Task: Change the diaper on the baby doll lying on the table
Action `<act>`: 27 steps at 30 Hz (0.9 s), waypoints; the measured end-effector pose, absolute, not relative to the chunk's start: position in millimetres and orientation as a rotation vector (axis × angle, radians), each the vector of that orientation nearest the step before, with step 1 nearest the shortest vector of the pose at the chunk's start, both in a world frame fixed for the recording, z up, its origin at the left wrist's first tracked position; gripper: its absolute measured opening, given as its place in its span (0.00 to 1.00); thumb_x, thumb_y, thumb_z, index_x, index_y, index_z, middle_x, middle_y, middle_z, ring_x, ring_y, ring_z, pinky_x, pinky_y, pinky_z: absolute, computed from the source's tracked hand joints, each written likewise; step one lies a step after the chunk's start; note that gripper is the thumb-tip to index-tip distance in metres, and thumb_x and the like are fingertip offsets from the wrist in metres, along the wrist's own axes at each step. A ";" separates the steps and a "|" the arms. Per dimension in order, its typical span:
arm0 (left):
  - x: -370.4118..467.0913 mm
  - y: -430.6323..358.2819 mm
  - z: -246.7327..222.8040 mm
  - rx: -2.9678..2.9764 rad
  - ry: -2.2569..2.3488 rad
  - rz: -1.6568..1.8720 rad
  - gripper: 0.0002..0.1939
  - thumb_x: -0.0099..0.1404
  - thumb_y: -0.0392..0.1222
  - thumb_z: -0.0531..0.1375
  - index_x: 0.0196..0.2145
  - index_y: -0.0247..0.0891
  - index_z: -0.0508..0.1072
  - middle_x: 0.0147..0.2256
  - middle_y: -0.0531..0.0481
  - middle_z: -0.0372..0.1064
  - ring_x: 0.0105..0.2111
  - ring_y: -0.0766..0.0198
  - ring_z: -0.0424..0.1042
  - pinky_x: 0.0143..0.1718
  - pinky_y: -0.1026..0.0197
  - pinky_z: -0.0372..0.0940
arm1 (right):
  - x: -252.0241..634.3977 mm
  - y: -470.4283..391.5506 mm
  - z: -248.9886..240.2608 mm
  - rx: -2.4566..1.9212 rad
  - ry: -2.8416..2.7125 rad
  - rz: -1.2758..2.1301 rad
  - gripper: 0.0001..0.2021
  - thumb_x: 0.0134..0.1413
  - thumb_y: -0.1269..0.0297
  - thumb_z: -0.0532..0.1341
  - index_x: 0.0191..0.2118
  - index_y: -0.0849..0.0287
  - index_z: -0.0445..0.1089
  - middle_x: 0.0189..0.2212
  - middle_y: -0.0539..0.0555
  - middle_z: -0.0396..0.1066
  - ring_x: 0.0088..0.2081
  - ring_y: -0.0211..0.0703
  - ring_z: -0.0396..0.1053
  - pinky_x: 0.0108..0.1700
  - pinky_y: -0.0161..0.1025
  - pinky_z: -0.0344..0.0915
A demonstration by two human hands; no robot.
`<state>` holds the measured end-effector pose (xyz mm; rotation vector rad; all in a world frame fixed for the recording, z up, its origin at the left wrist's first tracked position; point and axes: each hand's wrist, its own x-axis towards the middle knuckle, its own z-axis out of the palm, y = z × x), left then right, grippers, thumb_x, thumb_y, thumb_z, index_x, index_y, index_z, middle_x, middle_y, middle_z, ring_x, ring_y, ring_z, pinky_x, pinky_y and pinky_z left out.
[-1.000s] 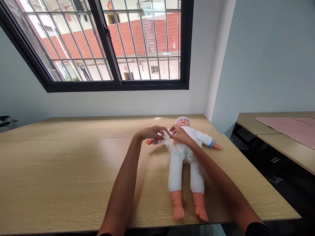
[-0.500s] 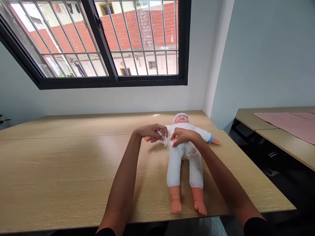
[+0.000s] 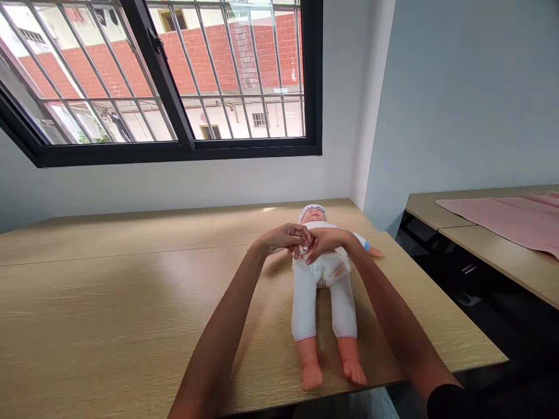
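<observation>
A baby doll in white clothes and a white cap lies on its back, its feet towards me. Around its hips is a white diaper with a printed front and an orange-brown mark at one side. My left hand, with curled fingers, pinches the edge of the diaper at the left side of the waist. Beside it, my right hand is closed on the diaper's front waist, thumb downward. The fingertips of both hands nearly meet and hide what is between them. The doll's left-side arm is mostly covered.
The doll lies near the right end of a wooden table. A barred window is in the wall behind. To the right, past a dark gap, another table carries a pink cloth.
My left hand has moved right, over the doll's waist, and now meets my right hand. My right hand stays at the diaper's front. The whole view has shifted slightly.
</observation>
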<state>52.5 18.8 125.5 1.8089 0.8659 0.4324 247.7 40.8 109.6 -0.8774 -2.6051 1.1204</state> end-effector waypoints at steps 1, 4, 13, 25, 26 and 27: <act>54.2 18.0 126.0 1.822 0.901 0.445 0.08 0.56 0.41 0.64 0.33 0.36 0.72 0.28 0.51 0.73 0.23 0.69 0.72 0.22 0.69 0.58 | 254.3 41.9 111.7 -0.834 -2.582 1.213 0.27 0.37 0.56 0.74 0.46 0.58 0.73 0.41 0.53 0.74 0.45 0.48 0.71 0.45 0.37 0.69; 56.6 14.8 128.6 1.866 0.960 0.454 0.08 0.57 0.41 0.63 0.36 0.37 0.73 0.28 0.52 0.73 0.25 0.68 0.74 0.24 0.69 0.60 | 276.2 40.6 121.9 -0.724 -2.445 1.432 0.36 0.41 0.56 0.74 0.57 0.57 0.66 0.51 0.57 0.70 0.51 0.48 0.69 0.49 0.37 0.69; 83.0 3.3 125.7 2.000 1.063 0.432 0.08 0.59 0.36 0.57 0.38 0.37 0.71 0.23 0.56 0.66 0.19 0.68 0.69 0.18 0.67 0.64 | 325.2 16.6 155.7 -1.070 -2.261 1.012 0.38 0.46 0.56 0.72 0.63 0.52 0.62 0.52 0.58 0.70 0.52 0.51 0.70 0.55 0.48 0.69; 94.8 -6.8 126.7 2.120 1.286 0.397 0.12 0.61 0.35 0.55 0.43 0.37 0.69 0.33 0.50 0.71 0.19 0.72 0.65 0.16 0.69 0.61 | 337.8 -7.3 167.9 -1.322 -2.168 0.829 0.38 0.46 0.55 0.72 0.62 0.59 0.62 0.51 0.63 0.71 0.52 0.53 0.71 0.54 0.48 0.69; 93.4 -6.7 128.1 2.105 1.236 0.395 0.14 0.61 0.36 0.55 0.46 0.37 0.68 0.34 0.49 0.72 0.21 0.70 0.66 0.18 0.68 0.63 | 339.9 -8.1 168.7 -1.312 -2.161 0.827 0.37 0.46 0.55 0.72 0.62 0.59 0.63 0.51 0.62 0.71 0.52 0.53 0.71 0.54 0.48 0.69; 90.6 -6.1 129.9 2.084 1.159 0.401 0.16 0.62 0.37 0.55 0.48 0.37 0.67 0.35 0.48 0.73 0.24 0.68 0.68 0.20 0.67 0.65 | 342.3 -7.5 168.6 -1.300 -2.157 0.834 0.37 0.46 0.55 0.71 0.61 0.58 0.63 0.51 0.62 0.71 0.52 0.53 0.71 0.54 0.47 0.69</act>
